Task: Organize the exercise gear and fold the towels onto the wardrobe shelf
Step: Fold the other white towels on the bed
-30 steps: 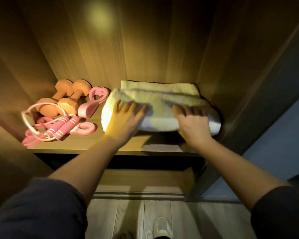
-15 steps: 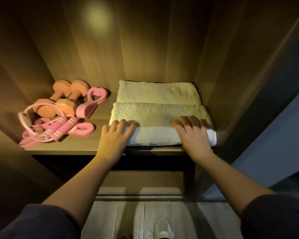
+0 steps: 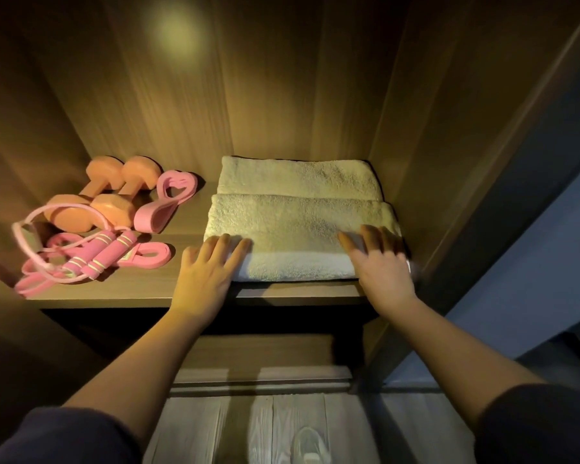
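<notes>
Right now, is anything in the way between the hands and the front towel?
Nothing visible. The left hand and right hand both touch the front towel with straight fingers; the pink jump rope lies apart, to its left.

Shelf [image 3: 114, 293]: wood-grain board, matt, smooth. Back panel [image 3: 282, 78], upper centre: same grain, slight sheen, soft light spot at upper left. Front towel [image 3: 298, 226] and back towel [image 3: 298, 175]: terry cloth, nubby pile, matt. Dumbbells [image 3: 113, 211]: orange, smooth matt coating. Heart-shaped band [image 3: 151, 221]: pink, rubbery, smooth. Jump rope [image 3: 114, 251]: foam-like pink handles. Floor planks [image 3: 195, 430], bottom: grey, rough-grained wood. Sleeves [image 3: 64, 440]: dark matt cloth.
</notes>
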